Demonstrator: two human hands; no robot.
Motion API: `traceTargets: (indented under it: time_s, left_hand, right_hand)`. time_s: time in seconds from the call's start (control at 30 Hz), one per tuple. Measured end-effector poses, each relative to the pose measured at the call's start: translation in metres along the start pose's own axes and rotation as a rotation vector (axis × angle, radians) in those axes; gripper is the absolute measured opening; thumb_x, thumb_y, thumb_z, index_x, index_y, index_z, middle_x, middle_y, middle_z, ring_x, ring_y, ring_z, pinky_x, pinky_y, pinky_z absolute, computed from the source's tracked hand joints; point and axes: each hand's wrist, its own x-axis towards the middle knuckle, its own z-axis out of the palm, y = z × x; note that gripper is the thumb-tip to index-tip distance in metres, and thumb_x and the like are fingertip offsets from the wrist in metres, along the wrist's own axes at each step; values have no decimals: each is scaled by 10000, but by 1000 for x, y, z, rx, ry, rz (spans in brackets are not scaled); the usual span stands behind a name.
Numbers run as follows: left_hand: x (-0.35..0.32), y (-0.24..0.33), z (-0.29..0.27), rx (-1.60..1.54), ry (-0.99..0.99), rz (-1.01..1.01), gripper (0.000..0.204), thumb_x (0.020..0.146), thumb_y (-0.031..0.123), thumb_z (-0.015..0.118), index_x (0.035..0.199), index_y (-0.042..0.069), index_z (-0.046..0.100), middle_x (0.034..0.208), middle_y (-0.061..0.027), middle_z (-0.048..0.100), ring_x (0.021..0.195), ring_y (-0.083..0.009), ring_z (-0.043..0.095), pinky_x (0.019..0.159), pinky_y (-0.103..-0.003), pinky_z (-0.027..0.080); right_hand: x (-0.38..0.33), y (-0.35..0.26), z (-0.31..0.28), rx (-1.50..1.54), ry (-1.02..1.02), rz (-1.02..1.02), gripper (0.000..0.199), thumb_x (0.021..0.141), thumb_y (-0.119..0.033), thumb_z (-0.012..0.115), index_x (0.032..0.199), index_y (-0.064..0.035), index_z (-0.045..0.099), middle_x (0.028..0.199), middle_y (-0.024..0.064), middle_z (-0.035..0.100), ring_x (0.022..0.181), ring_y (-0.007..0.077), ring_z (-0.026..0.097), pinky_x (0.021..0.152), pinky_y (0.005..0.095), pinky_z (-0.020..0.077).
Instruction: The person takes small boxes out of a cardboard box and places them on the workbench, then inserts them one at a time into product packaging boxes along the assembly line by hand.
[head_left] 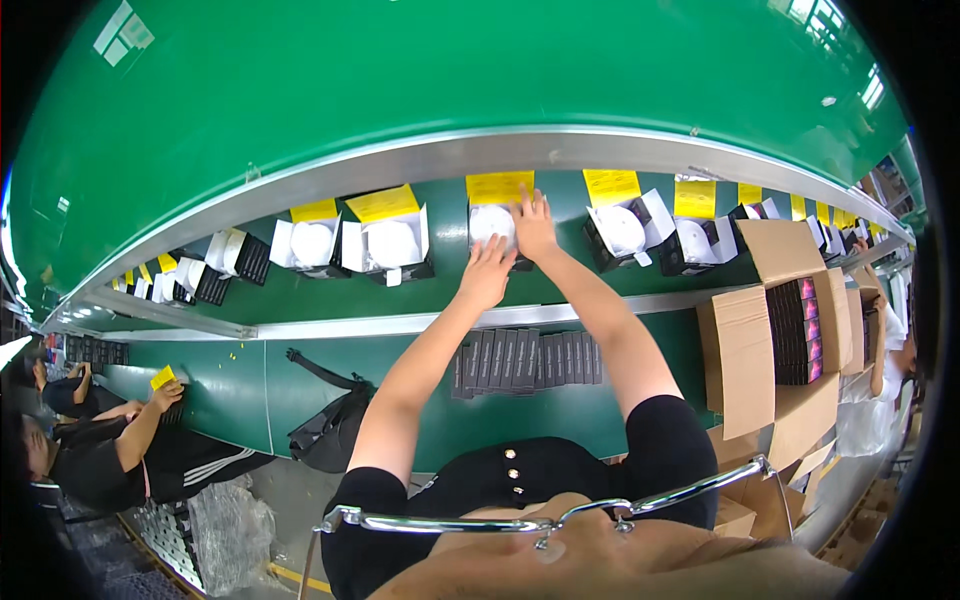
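In front of me on the green belt stands an open box [476,240] with a round white item [491,224] inside. A yellow printed card [497,187] shows at its raised far flap. My left hand [486,276] lies at the box's near side, fingers stretched onto the white item. My right hand [535,230] reaches over the box's right side, with its fingers extended up to the yellow card's lower right. Neither hand is wrapped around anything. The hands partly hide the box's near and right walls.
Similar open boxes [389,245] line the belt on both sides. A metal rail [380,328] divides it from my bench, where a row of dark closed boxes [525,362] and a black bag [335,428] lie. An open carton [740,365] stands right. Co-workers [100,455] sit left and right.
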Motion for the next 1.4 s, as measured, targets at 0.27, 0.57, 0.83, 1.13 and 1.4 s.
traceTargets:
  time_s: [0.27,0.57,0.83,1.13,1.4]
  left_hand:
    - [-180,26,-39,-1025,146,-828,409,878,273,726,1193,25,649,854,-134,696,716,-210,663,647,-310,531]
    - [-229,41,-43,-1067,157,-968,479,831,285,755,1210,16,637,895,-128,687,707,-205,646,659,-321,532]
    - [-280,20,-30,-1013,343,-994,334,880,220,715,1111,-18,675,903,-136,684,749,-192,667,662,-314,547]
    - [-328,18,-24,-1018,346,-1057,264,889,167,706,1084,-10,687,966,-135,665,831,-216,684,718,-327,567]
    - [-345,-32,-29,-995,379,-1047,225,901,125,686,1082,-9,683,972,-124,659,838,-198,674,720,-306,562]
  right_hand:
    - [-108,-9,-100,1066,-1105,152,1089,637,-629,827,1414,34,446,1266,260,600,1178,358,595,1009,389,465]
    - [-72,-18,-113,1467,-1414,448,457,678,-164,889,980,55,624,844,64,660,732,113,643,620,260,536]
    - [109,-86,-129,1090,-443,176,731,672,-280,884,1291,-45,574,1070,132,661,864,211,662,776,326,548]
    - [176,-202,-31,413,-736,-281,387,706,-83,742,1070,2,645,1148,206,629,1044,371,637,870,404,543]
    - [118,-240,25,280,-720,-187,365,718,-78,695,1067,14,641,1146,167,638,1169,344,582,937,422,512]
